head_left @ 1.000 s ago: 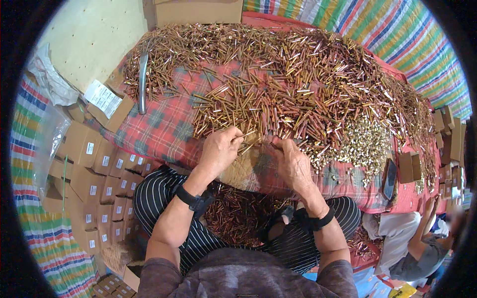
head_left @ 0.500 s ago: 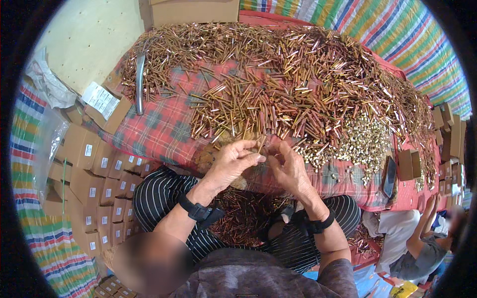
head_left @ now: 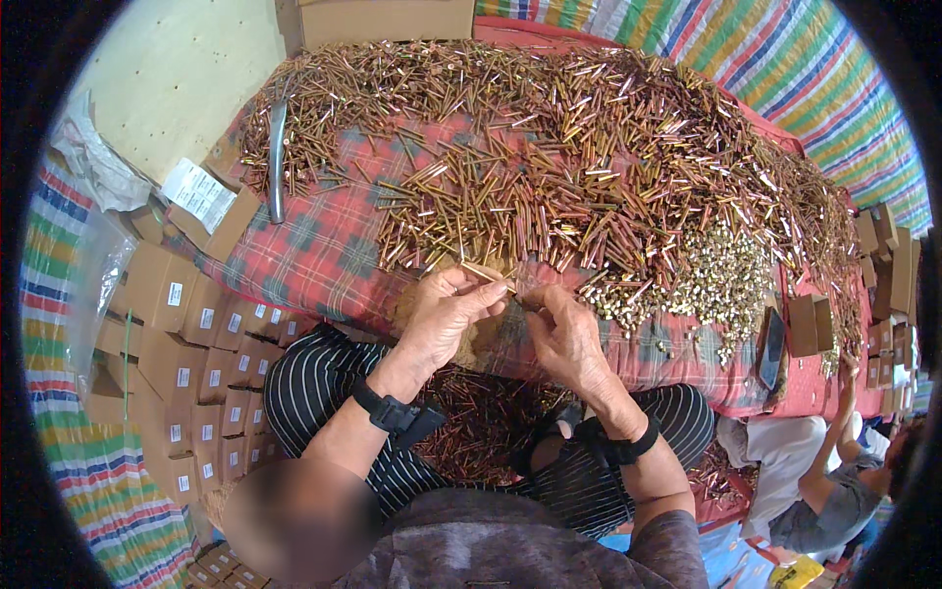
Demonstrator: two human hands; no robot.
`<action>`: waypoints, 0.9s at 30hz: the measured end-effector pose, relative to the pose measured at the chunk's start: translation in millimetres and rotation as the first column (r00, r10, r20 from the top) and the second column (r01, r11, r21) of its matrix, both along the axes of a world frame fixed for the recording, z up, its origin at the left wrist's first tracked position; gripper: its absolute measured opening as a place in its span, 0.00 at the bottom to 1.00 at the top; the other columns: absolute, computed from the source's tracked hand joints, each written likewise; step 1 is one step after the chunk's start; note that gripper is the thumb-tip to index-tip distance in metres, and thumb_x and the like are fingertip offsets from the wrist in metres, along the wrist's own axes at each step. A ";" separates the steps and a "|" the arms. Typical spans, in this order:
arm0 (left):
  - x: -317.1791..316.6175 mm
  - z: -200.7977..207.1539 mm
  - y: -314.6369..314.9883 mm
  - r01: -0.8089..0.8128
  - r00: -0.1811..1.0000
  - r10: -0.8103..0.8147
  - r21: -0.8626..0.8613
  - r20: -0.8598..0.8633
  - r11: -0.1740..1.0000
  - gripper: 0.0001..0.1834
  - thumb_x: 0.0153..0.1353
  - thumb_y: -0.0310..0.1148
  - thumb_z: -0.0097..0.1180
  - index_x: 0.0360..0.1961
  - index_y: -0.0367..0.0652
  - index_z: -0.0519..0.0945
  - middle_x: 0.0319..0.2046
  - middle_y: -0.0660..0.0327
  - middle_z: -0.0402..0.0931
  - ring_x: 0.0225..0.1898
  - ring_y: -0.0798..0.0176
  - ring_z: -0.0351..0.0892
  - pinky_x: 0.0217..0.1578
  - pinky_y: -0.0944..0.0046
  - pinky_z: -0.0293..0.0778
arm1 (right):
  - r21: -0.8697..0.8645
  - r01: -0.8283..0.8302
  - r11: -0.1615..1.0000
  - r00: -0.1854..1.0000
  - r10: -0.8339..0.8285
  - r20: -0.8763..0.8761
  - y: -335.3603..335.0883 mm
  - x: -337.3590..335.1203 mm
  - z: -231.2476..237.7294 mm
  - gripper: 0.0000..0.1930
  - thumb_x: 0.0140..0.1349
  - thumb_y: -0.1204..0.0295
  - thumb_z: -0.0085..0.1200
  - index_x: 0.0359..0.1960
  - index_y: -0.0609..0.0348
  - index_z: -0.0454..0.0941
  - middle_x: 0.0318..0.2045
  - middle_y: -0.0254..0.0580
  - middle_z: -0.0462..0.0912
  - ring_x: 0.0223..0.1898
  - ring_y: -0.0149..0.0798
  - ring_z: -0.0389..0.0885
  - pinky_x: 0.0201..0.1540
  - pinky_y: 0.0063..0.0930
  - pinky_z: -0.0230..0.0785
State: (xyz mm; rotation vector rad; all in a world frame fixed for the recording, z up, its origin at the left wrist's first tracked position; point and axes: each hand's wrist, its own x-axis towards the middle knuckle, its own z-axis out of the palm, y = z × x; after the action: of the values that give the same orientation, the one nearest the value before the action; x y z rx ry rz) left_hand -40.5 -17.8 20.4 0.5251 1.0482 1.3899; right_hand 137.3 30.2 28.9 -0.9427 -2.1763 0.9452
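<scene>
My left hand [head_left: 444,312] pinches a thin golden metal rod [head_left: 481,272] between thumb and fingers, above the front edge of the plaid padded cloth [head_left: 314,231]. Close by on the right, my right hand [head_left: 569,339] has its fingertips drawn together near the rod's end. Whatever they grip is too small to tell. Beyond both hands spreads a large pile of similar copper-coloured rods [head_left: 628,196]. A heap of small golden metal pieces [head_left: 721,280] lies to the right of my right hand.
A curved metal bar [head_left: 277,162] lies at the left of the pile. Stacked cartons [head_left: 177,363] stand at left, an open carton [head_left: 810,326] and a dark flat piece [head_left: 771,346] at right. More rods [head_left: 471,417] lie between my legs. Another person [head_left: 834,491] sits at lower right.
The rod in my left hand has tilted from near upright to slanting down to the right. My right hand has come slightly lower. The other person's arm has reached farther out.
</scene>
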 end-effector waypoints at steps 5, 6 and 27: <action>1.5 3.9 0.5 0.035 0.999 -0.035 0.001 -0.035 0.999 0.07 0.57 0.26 0.58 0.37 0.38 0.77 0.34 0.60 0.79 0.32 0.68 0.78 0.37 0.69 0.77 | 0.079 0.001 0.997 1.000 -0.003 0.031 0.6 1.3 -3.7 0.14 0.50 0.82 0.50 0.40 0.61 0.71 0.32 0.53 0.76 0.34 0.56 0.78 0.34 0.42 0.71; 1.2 1.8 0.4 0.036 0.999 -0.036 0.001 -0.035 0.999 0.07 0.57 0.26 0.58 0.37 0.38 0.77 0.34 0.60 0.79 0.32 0.68 0.78 0.37 0.69 0.77 | 0.141 -0.014 0.990 0.998 0.005 0.070 0.8 1.8 -3.5 0.15 0.49 0.83 0.50 0.41 0.60 0.71 0.33 0.51 0.75 0.34 0.56 0.77 0.33 0.43 0.71; 6.7 -6.4 -2.5 0.103 0.992 -0.097 -0.074 0.077 0.992 0.11 0.59 0.27 0.54 0.42 0.36 0.78 0.25 0.69 0.71 0.24 0.78 0.65 0.22 0.80 0.58 | 0.444 0.049 0.895 0.842 -0.276 0.464 38.7 40.7 -20.1 0.10 0.42 0.80 0.54 0.29 0.58 0.74 0.26 0.44 0.74 0.32 0.47 0.77 0.34 0.37 0.71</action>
State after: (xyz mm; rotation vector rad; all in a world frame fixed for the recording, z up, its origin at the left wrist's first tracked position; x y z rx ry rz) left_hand -33.8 -20.2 14.0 0.4600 0.9996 1.2654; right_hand 178.0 68.9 8.8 -1.2427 -2.5318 0.1100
